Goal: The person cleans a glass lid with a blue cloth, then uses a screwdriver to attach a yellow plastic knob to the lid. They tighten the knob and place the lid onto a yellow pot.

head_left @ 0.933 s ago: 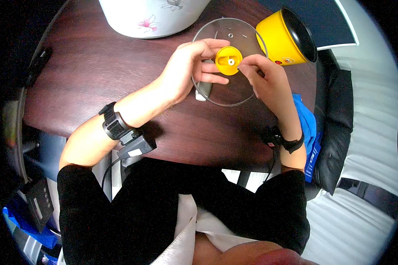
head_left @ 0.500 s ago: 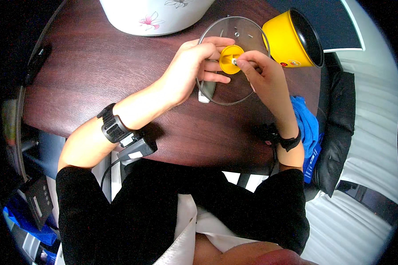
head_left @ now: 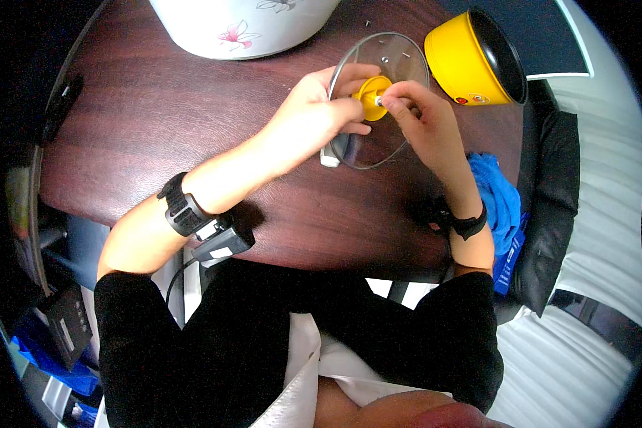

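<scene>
Over the table I hold a clear round glass lid point(head_left: 396, 143), tilted, with a thin metal rim. A hollow yellow knob point(head_left: 369, 113) shows at its middle. My left hand point(head_left: 321, 105) is closed round the lid's left side, its thumb by the knob and its other fingers partly seen through the glass. From the right, my right hand point(head_left: 422, 118) pinches a small silver piece point(head_left: 379, 102) at the knob's centre. Fingertips cover most of that piece, so whether it is a screw I cannot tell.
A yellow pot point(head_left: 464, 64) with a black inside lies tipped on its side at the far right. A white floral vessel point(head_left: 242, 32) stands at the back. Under the lid lies a pale grey object point(head_left: 329, 157). Blue cloth point(head_left: 496, 192) hangs by the table's right edge.
My left thumb has come in against the knob, and that hand has closed from spread fingers. The lid has turned to look narrower. My right hand keeps its pinch.
</scene>
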A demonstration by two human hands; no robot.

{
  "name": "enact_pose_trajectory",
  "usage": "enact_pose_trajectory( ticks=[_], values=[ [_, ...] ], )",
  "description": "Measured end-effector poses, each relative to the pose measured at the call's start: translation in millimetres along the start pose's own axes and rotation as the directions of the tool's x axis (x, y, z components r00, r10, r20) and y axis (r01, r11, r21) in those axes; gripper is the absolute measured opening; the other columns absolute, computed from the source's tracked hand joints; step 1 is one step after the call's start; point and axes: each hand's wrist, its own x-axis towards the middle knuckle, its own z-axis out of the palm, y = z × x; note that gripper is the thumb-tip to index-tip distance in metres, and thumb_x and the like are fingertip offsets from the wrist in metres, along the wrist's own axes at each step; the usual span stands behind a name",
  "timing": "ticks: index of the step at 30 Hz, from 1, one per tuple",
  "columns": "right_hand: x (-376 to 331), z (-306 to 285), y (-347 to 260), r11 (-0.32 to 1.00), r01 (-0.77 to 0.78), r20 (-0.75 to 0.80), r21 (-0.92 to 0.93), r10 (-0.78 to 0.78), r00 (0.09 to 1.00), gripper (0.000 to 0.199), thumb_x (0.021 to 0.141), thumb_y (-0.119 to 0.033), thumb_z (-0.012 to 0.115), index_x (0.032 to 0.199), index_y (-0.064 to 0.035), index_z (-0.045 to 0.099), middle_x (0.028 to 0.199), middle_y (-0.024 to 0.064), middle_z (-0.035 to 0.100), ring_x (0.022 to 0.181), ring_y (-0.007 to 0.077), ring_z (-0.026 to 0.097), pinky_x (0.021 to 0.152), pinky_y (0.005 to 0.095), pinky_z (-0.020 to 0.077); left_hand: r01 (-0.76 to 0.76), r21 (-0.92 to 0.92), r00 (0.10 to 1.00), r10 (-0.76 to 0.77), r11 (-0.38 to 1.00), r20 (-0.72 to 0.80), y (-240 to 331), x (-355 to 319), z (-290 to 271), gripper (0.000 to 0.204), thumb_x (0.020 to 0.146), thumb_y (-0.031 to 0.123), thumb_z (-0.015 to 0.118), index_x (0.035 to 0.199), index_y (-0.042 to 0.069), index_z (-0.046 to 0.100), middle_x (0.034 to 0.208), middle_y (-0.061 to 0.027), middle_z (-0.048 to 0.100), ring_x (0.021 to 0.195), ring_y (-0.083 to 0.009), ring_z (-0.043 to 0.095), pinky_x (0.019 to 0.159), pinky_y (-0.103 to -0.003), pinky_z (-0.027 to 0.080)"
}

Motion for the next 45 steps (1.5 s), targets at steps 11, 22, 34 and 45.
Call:
enact_pose_trajectory(
  ticks=[11, 22, 34, 45],
  values=[
    [-13.7, -6.0, 10.3, 0.999, -0.026, 0.088, 0.031, 0.023, 0.996, 0.015, 0.092, -0.017, 0.059, 0.097, -0.0032, 0.060, 0.074, 0.0099, 0.064, 0.064, 0.0176, 0.063, 0.059, 0.0289, 0.0486, -0.113, 0.297, 0.985, 0.067, 0.948, 0.161, -7.5, 1.2, 0.4, 0.057, 0.083, -0.008, 0.045, 0.139, 0.001, 0.038, 0.135, -0.0117, 0.049, 0.117, -0.0205, 0.054, 0.094, -0.031, 0.049],
    [-31.4, -29.5, 29.0, 0.975, 0.040, -0.308, 0.221, 0.031, 0.951, 0.015, 0.097, -0.013, 0.054, 0.101, 0.0001, 0.058, 0.086, 0.0035, 0.061, 0.076, 0.0084, 0.053, 0.068, 0.0217, 0.0447, 0.074, -0.241, 0.996, -0.057, 0.968, 0.075, 2.4, 7.0, -1.1, 0.062, 0.078, -0.005, 0.043, 0.139, -0.007, 0.032, 0.143, -0.0197, 0.039, 0.121, -0.0307, 0.052, 0.103, -0.046, 0.045],
    [-33.5, -22.7, 17.7, 0.865, 0.234, -0.299, 0.445, -0.103, 0.949, 0.014, 0.099, -0.015, 0.050, 0.101, -0.0016, 0.056, 0.088, 0.0029, 0.060, 0.072, 0.0057, 0.048, 0.068, 0.0203, 0.0424, 0.053, -0.240, 0.996, -0.034, 0.969, 0.083, 9.5, 2.0, 2.6, 0.073, 0.070, 0.003, 0.047, 0.141, -0.004, 0.030, 0.138, -0.0207, 0.046, 0.118, -0.0337, 0.054, 0.105, -0.051, 0.041],
    [-31.1, -23.2, 18.9, 0.860, 0.218, -0.280, 0.462, -0.092, 0.955, 0.013, 0.098, -0.015, 0.052, 0.101, -0.0031, 0.056, 0.081, -0.0009, 0.054, 0.072, 0.0057, 0.047, 0.067, 0.0204, 0.0410, 0.073, -0.237, 0.995, -0.054, 0.969, 0.087, 8.3, 3.4, 1.9, 0.072, 0.072, 0.004, 0.048, 0.141, -0.003, 0.031, 0.139, -0.0203, 0.045, 0.120, -0.0347, 0.053, 0.102, -0.054, 0.043]
  ],
)
